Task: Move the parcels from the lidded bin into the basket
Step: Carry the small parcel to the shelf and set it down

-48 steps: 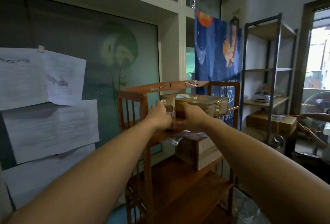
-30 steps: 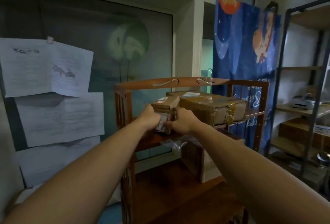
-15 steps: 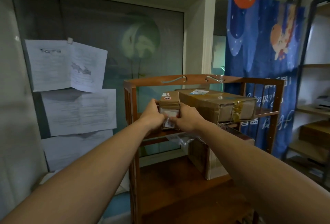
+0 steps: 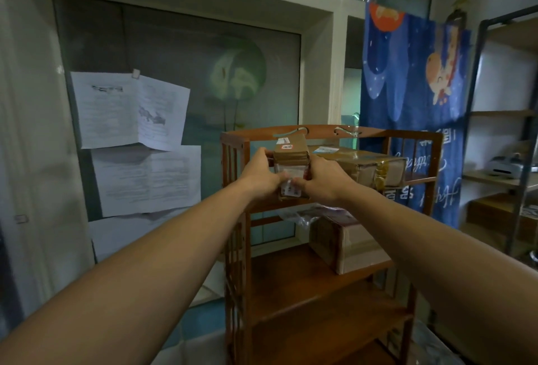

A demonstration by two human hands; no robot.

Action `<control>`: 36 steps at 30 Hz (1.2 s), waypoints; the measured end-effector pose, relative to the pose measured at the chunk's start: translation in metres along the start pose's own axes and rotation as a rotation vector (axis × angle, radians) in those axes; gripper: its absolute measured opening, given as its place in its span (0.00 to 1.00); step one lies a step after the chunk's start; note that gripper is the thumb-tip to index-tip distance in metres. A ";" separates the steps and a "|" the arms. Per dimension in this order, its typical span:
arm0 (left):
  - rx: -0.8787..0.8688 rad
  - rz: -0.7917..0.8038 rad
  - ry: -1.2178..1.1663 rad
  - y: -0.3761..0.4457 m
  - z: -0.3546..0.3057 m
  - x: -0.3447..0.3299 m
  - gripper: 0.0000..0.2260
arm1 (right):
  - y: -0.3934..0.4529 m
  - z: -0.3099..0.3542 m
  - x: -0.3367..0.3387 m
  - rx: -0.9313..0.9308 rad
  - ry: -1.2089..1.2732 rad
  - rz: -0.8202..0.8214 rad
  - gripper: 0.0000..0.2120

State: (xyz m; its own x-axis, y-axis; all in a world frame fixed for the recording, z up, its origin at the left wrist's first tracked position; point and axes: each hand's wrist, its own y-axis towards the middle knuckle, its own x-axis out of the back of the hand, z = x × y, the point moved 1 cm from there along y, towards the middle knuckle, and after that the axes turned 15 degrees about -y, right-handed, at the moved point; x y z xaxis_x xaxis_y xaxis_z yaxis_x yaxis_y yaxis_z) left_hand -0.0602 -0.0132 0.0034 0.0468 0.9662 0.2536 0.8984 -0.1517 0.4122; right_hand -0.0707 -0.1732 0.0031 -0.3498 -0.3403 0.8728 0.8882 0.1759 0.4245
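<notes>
While both arms reached far forward, the left hand (image 4: 260,174) and the right hand (image 4: 321,179) grasped a small brown parcel (image 4: 291,155) from either side, fingers curled round its edges. It stood at the near left corner of the top tier of a wooden shelf unit (image 4: 235,236); whether it rested on the board or was lifted could not be told. Just to its right on the same tier lay a larger taped cardboard box (image 4: 364,165). On the tier below, toward the right, sat another cardboard box (image 4: 346,244). White printed sheets (image 4: 131,111) hung on the dark pane at left, and a blue cartoon curtain (image 4: 413,97) hung far right behind the shelf unit.
</notes>
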 end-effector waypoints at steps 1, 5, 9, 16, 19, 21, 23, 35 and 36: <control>-0.004 0.006 -0.007 -0.008 -0.004 0.004 0.21 | -0.007 0.006 0.002 -0.006 -0.007 -0.004 0.20; -0.012 0.043 -0.045 -0.042 -0.012 0.021 0.21 | -0.041 0.037 0.007 -0.033 -0.006 -0.025 0.20; 0.022 0.087 -0.109 -0.078 -0.018 0.041 0.22 | -0.076 0.071 0.011 -0.049 0.007 -0.017 0.20; 0.035 0.030 -0.163 -0.144 -0.017 0.103 0.20 | -0.107 0.148 -0.002 0.011 -0.033 -0.014 0.20; 0.057 -0.043 -0.175 -0.172 -0.014 0.146 0.21 | -0.107 0.193 -0.014 0.062 -0.033 0.006 0.20; 0.062 -0.101 -0.166 -0.188 -0.012 0.176 0.20 | -0.104 0.223 -0.023 0.117 -0.019 0.015 0.20; 0.067 -0.161 -0.150 -0.205 -0.011 0.206 0.19 | -0.102 0.253 -0.033 0.176 -0.015 0.021 0.20; 0.100 -0.374 -0.011 -0.262 0.002 0.311 0.20 | -0.091 0.356 -0.080 0.377 0.139 0.081 0.16; 0.101 -0.381 0.006 -0.262 0.003 0.313 0.21 | -0.089 0.357 -0.082 0.391 0.146 0.084 0.16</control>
State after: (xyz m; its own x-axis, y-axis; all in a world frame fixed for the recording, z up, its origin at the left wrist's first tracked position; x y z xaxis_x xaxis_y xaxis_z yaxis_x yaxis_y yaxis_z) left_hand -0.2792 0.3293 -0.0276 -0.3011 0.9479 0.1044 0.8891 0.2394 0.3902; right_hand -0.2270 0.1694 -0.0203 -0.2104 -0.4320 0.8770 0.7221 0.5361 0.4373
